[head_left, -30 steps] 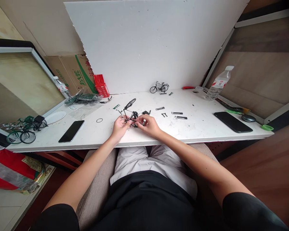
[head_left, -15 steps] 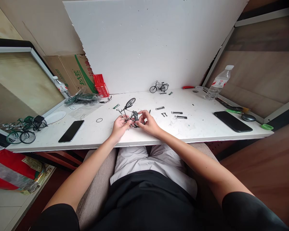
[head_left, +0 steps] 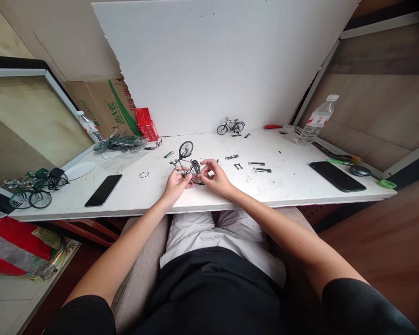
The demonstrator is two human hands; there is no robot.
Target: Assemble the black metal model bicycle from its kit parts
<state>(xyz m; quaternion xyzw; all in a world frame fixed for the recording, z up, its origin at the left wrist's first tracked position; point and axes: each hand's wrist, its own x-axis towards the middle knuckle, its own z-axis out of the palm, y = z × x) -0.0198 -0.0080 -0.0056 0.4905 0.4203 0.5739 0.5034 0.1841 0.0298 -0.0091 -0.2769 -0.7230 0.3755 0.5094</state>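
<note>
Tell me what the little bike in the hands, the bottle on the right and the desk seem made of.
Bike: probably dark metal, going by thin wire-like spokes and frame, though painted plastic is possible. Bottle: clear plastic, see-through with a white cap. Desk: white matte board, scuffed and speckled; core unclear.

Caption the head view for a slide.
Both hands, left hand and right hand, hold a half-built model bicycle above a white table.
</note>
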